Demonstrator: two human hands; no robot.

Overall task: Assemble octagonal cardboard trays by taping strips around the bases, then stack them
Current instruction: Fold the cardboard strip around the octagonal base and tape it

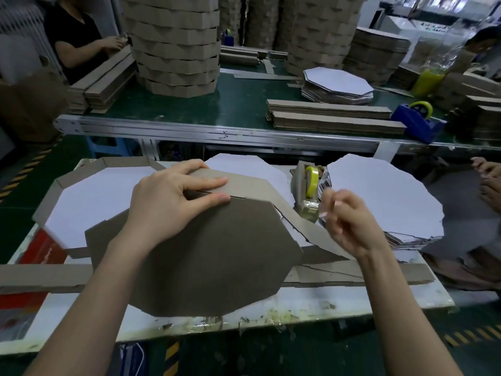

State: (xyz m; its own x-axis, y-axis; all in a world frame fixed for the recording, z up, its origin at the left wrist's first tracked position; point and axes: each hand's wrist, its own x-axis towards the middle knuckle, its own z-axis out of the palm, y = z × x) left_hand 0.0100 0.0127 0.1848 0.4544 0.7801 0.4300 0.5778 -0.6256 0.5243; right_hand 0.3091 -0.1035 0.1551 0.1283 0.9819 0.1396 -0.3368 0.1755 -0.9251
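Note:
A brown octagonal base [206,256] lies face down on the white table in front of me. My left hand [168,202] grips its far edge together with a cardboard strip [244,183] folded up against that edge. My right hand [349,221], blurred, pinches a piece of clear tape [326,210] just right of the base, near the tape dispenser [307,191] with its yellow roll. A finished tray [89,196] with a white inside sits at the left, partly under the base. A pile of white-faced octagonal bases [385,196] lies at the right.
Long loose strips [40,278] lie across the table's near part. Beyond, a green bench holds tall stacks of trays [176,44], strip bundles [333,118], more bases [339,82] and a blue tape dispenser [417,118]. Another person [78,36] sits far left; someone's hands [488,180] show at right.

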